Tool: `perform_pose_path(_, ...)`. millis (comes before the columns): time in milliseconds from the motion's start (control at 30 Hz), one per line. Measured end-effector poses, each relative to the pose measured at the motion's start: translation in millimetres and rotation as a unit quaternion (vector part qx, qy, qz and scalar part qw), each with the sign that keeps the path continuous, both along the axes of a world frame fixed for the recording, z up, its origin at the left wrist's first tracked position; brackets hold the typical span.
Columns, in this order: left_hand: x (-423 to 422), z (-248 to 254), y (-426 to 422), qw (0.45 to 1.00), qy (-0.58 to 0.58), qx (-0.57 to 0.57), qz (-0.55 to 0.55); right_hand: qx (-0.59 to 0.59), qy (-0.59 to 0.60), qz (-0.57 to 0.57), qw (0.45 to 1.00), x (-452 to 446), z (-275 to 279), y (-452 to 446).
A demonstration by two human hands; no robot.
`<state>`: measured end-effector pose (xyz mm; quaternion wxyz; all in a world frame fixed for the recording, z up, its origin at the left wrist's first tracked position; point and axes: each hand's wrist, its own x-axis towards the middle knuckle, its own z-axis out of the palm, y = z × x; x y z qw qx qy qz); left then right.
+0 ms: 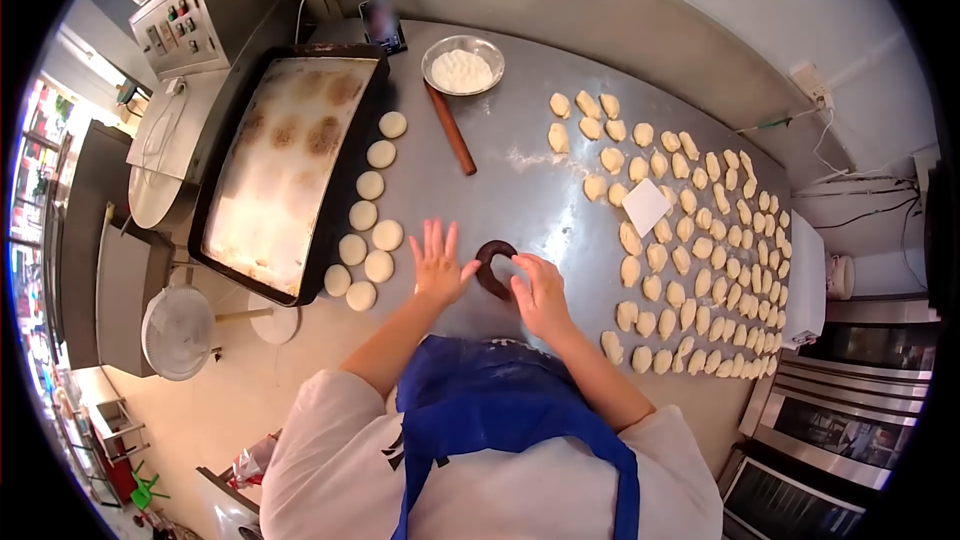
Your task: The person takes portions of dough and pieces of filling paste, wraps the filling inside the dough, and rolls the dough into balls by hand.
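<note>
On the metal table, a dark brown, curved roll of filling (489, 271) lies just in front of the blue apron. My left hand (440, 265) is to its left, fingers spread, holding nothing. My right hand (540, 290) is at the roll's right side, with bent fingers at its edge; whether they grip it is hard to tell. Flat round dough pieces (370, 185) stand in a column left of my left hand. Many small dough lumps (681, 260) lie in rows to the right of my right hand, with a white square scraper (646, 206) among them.
A large black-rimmed baking tray (200, 202) is at the left. Toward the back are a metal bowl of flour (462, 71), a wooden rolling pin (451, 130) and a phone (382, 24). A round stool (178, 332) stands at the lower left, and ovens (838, 420) at the right.
</note>
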<state>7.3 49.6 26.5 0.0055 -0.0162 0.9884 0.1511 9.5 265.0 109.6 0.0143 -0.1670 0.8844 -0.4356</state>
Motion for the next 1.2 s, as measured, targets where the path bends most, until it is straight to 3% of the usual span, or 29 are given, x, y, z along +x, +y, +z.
perform_pose_path(100,8,-9,-2,0.999,0.002,-0.013,-0.038,-0.011,0.005,0.003,1.0,3,2,-6)
perform_pose_path(200,5,-26,-11,0.988,0.084,0.125,0.046,0.005,0.015,0.005,1.0,0,16,-7)
perform_pose_path(300,24,-9,-23,0.999,0.013,0.016,0.025,-0.016,-0.024,-0.007,1.0,-2,11,-7)
perform_pose_path(400,34,-17,-32,0.997,0.057,0.021,-0.051,-0.028,-0.028,0.003,0.999,-4,-4,-10)
perform_pose_path(500,54,-11,-39,0.997,-0.041,0.067,-0.025,-0.028,-0.002,0.02,0.999,-14,7,-12)
perform_pose_path(633,65,4,-59,0.936,-0.185,0.248,0.169,-0.026,-0.015,-0.005,1.0,-16,-15,-15)
perform_pose_path(733,58,10,-57,0.948,-0.23,0.198,0.099,-0.042,-0.019,0.01,0.999,-16,-22,-19)
perform_pose_path(767,53,12,-58,0.94,-0.234,0.229,0.095,-0.044,-0.011,0.021,0.999,-19,-22,-18)
perform_pose_path(933,-27,39,-86,0.904,-0.149,0.308,0.257,-0.011,-0.018,-0.029,0.999,-36,-27,-3)
perform_pose_path(1000,-65,12,-110,0.847,-0.06,0.438,0.294,0.004,-0.008,-0.046,0.999,-49,-47,10)
perform_pose_path(1100,-96,-37,-147,0.911,-0.097,0.321,0.241,0.048,0.001,-0.061,0.997,-91,-63,30)
perform_pose_path(1200,-91,26,-125,0.963,-0.082,0.163,0.197,0.064,0.081,-0.126,0.987,-170,-77,48)
